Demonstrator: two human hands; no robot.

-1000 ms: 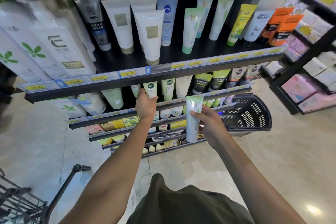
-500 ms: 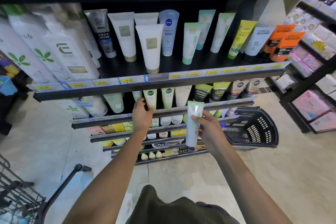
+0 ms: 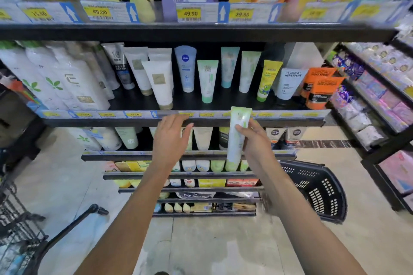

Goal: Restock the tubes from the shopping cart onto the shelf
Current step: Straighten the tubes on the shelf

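Observation:
My right hand (image 3: 257, 140) grips a white tube with a light green cap (image 3: 236, 138), cap down, held upright in front of the shelf's front rail (image 3: 290, 121). My left hand (image 3: 171, 138) hovers beside it with fingers straight, empty, its fingertips near the same rail. On the shelf above the rail stand several tubes, among them a matching green-and-white tube (image 3: 207, 80). The shopping cart (image 3: 20, 230) shows at the lower left, its handle (image 3: 73, 223) pointing toward me.
A black plastic basket (image 3: 317, 187) sits on the floor at the right, by the lower shelves. Large white bottles (image 3: 64, 82) fill the shelf's left side. A second rack (image 3: 380, 118) of packs stands at the far right. Tiled floor lies below.
My left hand let go of the tube on the lower shelf and rose toward the upper rail. My right hand lifted its tube higher. The view tilted up, showing another shelf above.

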